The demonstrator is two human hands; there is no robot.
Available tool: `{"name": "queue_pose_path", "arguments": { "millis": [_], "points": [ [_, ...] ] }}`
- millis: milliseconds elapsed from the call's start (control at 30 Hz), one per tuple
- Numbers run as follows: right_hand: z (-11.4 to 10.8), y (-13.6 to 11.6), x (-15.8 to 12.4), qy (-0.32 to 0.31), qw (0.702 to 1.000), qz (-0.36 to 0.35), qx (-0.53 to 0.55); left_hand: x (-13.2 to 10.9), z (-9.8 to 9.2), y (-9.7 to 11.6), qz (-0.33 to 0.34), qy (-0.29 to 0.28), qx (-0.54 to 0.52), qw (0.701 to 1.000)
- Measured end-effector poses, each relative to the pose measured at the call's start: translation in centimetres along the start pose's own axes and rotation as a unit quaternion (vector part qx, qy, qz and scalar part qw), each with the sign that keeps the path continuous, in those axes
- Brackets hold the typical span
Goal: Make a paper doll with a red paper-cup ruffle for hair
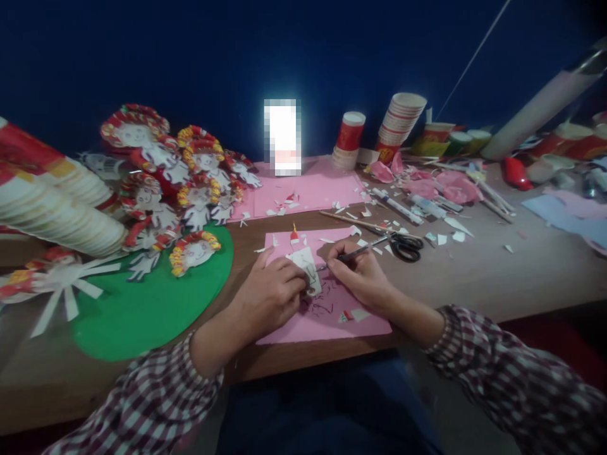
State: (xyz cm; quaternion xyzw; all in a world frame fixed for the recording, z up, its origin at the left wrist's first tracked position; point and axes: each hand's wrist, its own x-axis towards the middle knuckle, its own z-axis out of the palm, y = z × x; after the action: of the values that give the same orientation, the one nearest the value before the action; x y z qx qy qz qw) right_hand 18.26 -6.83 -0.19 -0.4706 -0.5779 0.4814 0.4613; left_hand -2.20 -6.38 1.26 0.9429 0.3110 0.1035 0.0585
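My left hand is closed on the left edge of a small white paper piece with dark lines drawn on it. A dark, slim pen-like tool is pinched in my right hand, its tip close to the paper's right edge. Both hands are over a pink sheet with dark marks and paper scraps on it. Black-handled scissors lie just beyond my right hand.
Paper figures and a green round sheet are at left, beside stacked cups. Behind are a pink sheet, a blurred bright screen and more cups. Markers and scraps lie at right.
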Motion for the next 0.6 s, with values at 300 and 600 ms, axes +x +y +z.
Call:
{"name": "queue_pose_path", "arguments": {
  "millis": [300,600],
  "points": [
    [-0.07,0.20,-0.04,0.000,1.000,-0.013,0.001,-0.12,-0.12,0.03,0.001,-0.028,-0.004,1.000],
    [0.01,0.65,-0.44,-0.033,0.997,-0.032,-0.054,-0.61,0.83,-0.16,0.004,0.020,-0.020,1.000]
  ]
}}
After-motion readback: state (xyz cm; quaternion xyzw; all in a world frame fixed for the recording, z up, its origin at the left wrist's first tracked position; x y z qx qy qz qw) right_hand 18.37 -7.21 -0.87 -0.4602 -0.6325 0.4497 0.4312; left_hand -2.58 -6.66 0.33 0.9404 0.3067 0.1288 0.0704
